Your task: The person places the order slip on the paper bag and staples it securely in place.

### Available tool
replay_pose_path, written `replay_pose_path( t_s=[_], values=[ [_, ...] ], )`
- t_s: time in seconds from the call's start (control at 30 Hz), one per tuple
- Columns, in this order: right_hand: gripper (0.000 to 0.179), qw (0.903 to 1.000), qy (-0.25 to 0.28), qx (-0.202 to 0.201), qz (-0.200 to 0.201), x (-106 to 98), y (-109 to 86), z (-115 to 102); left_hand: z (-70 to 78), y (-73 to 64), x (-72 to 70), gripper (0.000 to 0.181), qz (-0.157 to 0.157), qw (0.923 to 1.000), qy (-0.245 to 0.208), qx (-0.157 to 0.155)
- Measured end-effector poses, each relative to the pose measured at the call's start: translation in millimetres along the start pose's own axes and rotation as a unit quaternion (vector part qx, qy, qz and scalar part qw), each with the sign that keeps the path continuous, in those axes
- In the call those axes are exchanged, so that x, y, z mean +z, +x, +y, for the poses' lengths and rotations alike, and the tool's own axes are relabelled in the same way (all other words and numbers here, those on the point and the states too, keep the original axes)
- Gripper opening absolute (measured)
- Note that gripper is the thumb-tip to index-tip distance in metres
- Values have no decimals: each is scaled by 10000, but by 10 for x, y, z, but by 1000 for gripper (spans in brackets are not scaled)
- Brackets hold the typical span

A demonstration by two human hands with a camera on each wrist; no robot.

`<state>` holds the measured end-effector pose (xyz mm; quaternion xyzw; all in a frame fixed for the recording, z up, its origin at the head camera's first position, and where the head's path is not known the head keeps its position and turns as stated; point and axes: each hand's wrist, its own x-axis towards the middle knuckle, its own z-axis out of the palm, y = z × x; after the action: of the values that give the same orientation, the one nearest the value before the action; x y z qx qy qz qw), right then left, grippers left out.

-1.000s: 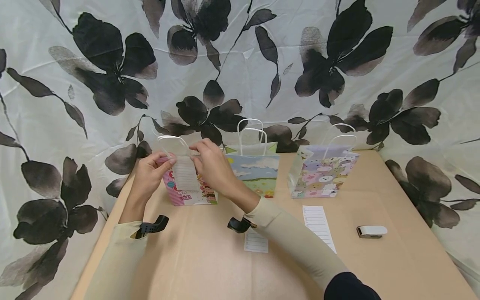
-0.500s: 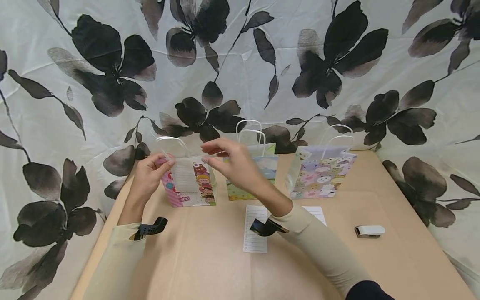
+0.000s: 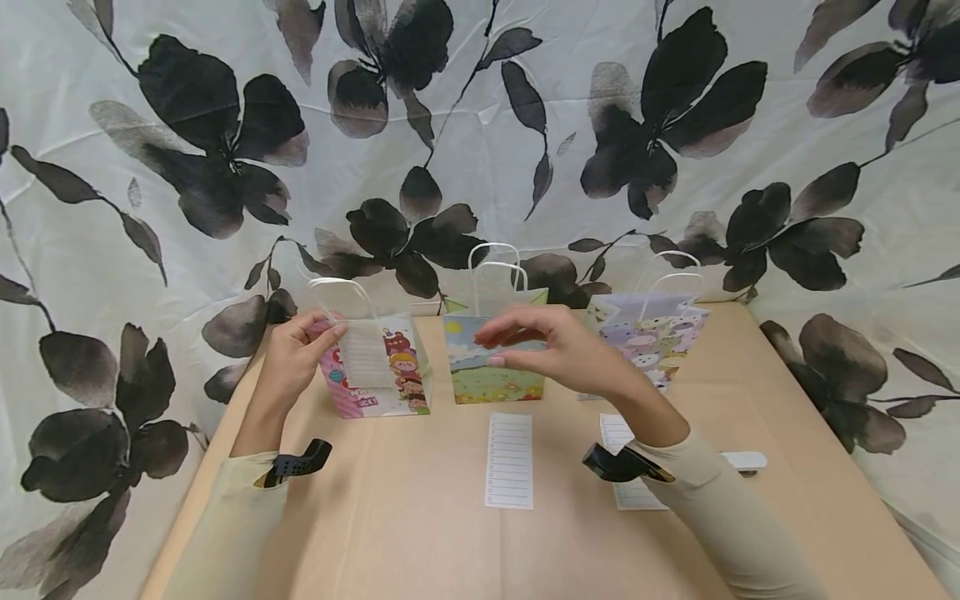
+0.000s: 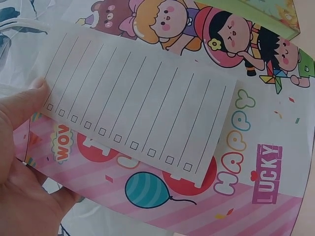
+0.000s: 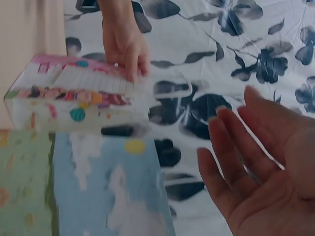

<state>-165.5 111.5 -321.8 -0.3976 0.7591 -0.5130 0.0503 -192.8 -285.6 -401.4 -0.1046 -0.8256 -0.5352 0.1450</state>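
In front of the sky-and-meadow gift bag [image 3: 491, 385], a checklist sheet [image 3: 509, 461] lies and the right hand [image 3: 555, 346] hovers. Left of that bag, the left hand [image 3: 292, 354] pinches a second checklist sheet [image 3: 367, 358] against a pink cartoon gift bag [image 3: 405, 367]; right of that bag stands a lavender animal-print gift bag [image 3: 651, 337].

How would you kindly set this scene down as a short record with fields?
Left hand: pinches a checklist slip against the pink bag
Right hand: holds nothing; overlaps the meadow bag in the head view
Rightmost: lilac bag
Loose slips: middle slip; right slip, partly hidden
Far right: white-topped object, perhaps a stapler
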Motion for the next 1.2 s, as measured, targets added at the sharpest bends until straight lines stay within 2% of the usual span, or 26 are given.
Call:
replay_pose_path(
  t_s=[0.2,0.37,0.5,0.67,0.9,1.2],
  values=[
    [31,9977,126,335,-571,-257,-346,118,13,-8,-4,20,-26,9999,-5,-150],
    [29,9962,106,587,-631,-472,-656,294,9,-11,-8,21,-32,9998,22,-183],
    [28,9945,204,875,-535,-623,-909,446,13,-13,1,21,-74,9998,-58,-151],
    [27,9909,-114,1334,-134,-769,-1251,648,20,-20,-10,24,-86,9996,-67,-262],
    [28,9778,-249,2070,217,-965,-1712,908,42,-29,-30,27,-129,9993,-28,-358],
    [33,9713,-489,2307,327,-1146,-2171,1238,38,-36,-32,28,-143,9992,28,-382]
  ],
)
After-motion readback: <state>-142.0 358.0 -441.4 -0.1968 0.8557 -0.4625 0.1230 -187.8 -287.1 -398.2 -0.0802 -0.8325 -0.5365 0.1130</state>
